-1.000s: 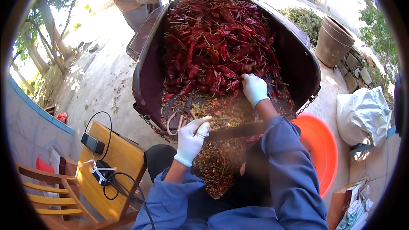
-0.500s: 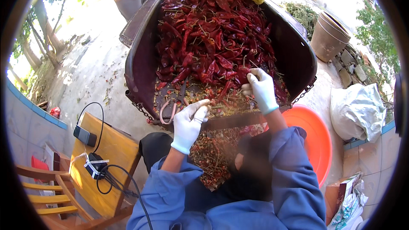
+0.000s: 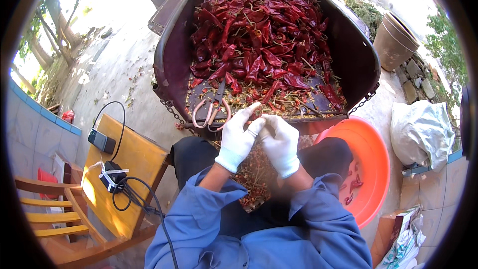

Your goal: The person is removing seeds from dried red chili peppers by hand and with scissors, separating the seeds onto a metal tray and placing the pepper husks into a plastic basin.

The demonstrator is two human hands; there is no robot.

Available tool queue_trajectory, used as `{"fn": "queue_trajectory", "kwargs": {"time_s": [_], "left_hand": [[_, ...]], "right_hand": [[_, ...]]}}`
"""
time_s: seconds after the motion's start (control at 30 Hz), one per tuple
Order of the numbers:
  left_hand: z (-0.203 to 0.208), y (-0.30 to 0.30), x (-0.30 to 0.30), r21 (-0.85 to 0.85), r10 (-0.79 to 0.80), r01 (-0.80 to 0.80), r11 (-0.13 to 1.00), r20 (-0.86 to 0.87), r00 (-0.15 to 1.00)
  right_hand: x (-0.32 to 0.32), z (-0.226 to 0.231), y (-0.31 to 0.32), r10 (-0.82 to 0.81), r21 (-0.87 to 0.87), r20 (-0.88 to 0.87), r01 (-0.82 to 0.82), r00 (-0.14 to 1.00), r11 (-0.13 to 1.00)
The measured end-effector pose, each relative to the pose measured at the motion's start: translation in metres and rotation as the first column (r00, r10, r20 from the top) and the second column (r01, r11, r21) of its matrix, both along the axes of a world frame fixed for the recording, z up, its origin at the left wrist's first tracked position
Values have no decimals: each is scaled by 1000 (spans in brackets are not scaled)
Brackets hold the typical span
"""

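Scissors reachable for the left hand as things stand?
Probably yes: the scissors lie uncovered in the cart, handles close by the left hand, nothing evident between; but it's occupied up against the right hand.

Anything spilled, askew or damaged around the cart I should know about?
Seeds and stem scraps are strewn inside the dark cart, in front of the red peppers and around the scissors, looking spilled. On the wooden seat, a black cable lies loosely looped and trails over the edge, a possible snag. I see no clear damage.
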State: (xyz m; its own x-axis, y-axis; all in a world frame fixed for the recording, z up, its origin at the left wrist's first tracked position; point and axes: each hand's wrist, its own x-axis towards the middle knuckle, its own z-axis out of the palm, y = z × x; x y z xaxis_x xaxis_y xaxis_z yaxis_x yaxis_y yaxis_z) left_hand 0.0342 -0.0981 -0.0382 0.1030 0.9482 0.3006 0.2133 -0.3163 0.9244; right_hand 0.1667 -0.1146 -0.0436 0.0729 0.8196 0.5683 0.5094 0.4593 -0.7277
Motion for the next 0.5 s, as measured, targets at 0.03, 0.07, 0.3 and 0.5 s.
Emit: {"fn": "queue_trajectory", "kwargs": {"time_s": [0.03,0.07,0.3,0.5], "left_hand": [[1,0,-2,-93,3,0,996,33,999],[5,0,-5,-183,8,5,983,68,998],[-6,-2,-9,358,217,-102,928,-300,929],[-12,-4,-8,421,270,-15,907,-554,787]], "right_hand": [[0,2,-1,52,-68,-78,-58,996,996],[0,6,-2,97,-128,-156,-118,983,985],[5,19,0,82,-315,-329,-191,941,930],[11,7,4,45,-100,82,-37,996,994]]}}
